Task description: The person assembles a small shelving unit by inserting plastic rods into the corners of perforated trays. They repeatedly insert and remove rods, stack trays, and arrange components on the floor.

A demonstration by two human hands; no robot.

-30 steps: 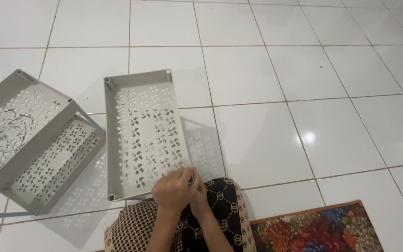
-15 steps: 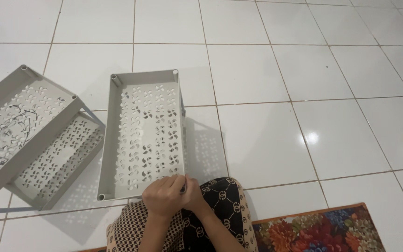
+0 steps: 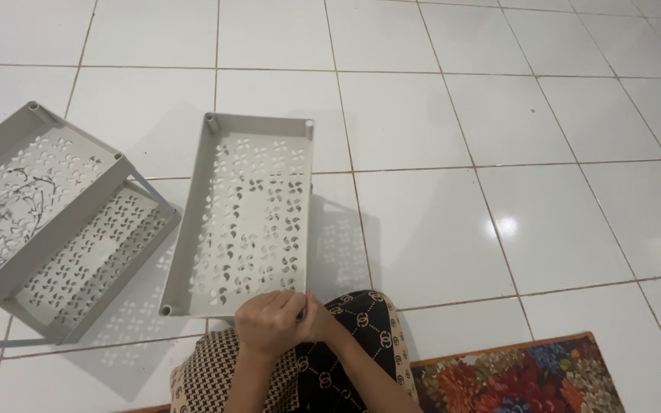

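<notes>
- The left hand (image 3: 268, 325) and right hand (image 3: 317, 321) are pressed together at the near right corner of a grey tray (image 3: 250, 210), both clenched around a small dark piece that pokes out between them; what that piece is I cannot tell.
- The tray lies flat on the white tiled floor (image 3: 499, 115), just in front of the person's knees, its long side running from near to far and its bottom full of cut-out holes.
- To the left stand two more grey trays joined as a shelf frame (image 3: 47, 222), tilted, close beside the single tray but not touching it.
- A flowered rug (image 3: 514, 378) lies near right, apart from the work.
- For the corner work, I judge it best to keep the tray flat on the floor, hold the piece straight over the corner socket, and press evenly with both hands so that it does not tilt.
</notes>
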